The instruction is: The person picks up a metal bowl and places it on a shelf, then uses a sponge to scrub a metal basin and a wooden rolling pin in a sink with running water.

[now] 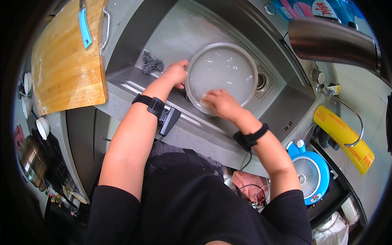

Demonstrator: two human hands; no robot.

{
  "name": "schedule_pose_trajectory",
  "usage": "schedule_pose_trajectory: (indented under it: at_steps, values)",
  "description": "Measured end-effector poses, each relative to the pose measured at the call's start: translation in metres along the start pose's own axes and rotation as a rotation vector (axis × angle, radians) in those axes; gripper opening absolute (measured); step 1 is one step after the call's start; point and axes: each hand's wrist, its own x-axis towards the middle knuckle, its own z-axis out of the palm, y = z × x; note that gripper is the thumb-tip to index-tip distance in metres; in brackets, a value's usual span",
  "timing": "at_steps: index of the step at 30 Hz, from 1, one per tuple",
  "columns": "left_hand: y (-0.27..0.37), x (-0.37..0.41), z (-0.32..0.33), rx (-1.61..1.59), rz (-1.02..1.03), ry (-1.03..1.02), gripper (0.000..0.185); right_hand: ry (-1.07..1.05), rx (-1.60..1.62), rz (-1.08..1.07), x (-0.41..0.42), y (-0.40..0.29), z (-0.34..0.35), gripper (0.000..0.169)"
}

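Observation:
A round metal basin (224,50) of cloudy water stands in a steel sink (183,27), beside the drain (261,81). At its left rim is my left hand (177,73), its fingers curled against the basin's edge. My right hand (221,103) is at the near rim, fingers bent over a small pale thing (204,100), mostly hidden, perhaps a cloth or sponge. Left of the basin, a dark grey mesh scrubber (151,63) lies on the sink floor. Both wrists wear black straps with small devices.
A wooden cutting board (67,67) with a blue-handled knife (84,27) lies left of the sink. The dark metal faucet (333,39) reaches in from the upper right. A yellow roll (343,137) and a blue fan (309,174) are at the right. Bottles (324,9) stand behind the sink.

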Motion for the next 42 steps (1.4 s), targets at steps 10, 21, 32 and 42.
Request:
schedule_pose_trajectory:
  at_steps: [10,21,32,42]
  values:
    - [0.015,-0.014,-0.003,0.055,-0.038,-0.037,0.016,0.121,-0.686,0.173,-0.042,0.058,-0.081,0.028]
    - [0.012,-0.006,-0.002,0.066,-0.023,-0.045,0.013,0.514,0.1,0.786,-0.069,0.138,-0.004,0.038]
    - [0.017,-0.009,-0.003,0.093,-0.016,-0.051,0.012,0.346,0.521,0.845,-0.097,0.126,0.037,0.047]
    - [0.014,-0.012,-0.005,0.076,-0.016,-0.059,0.014,0.556,0.568,0.981,-0.038,0.085,0.017,0.021]
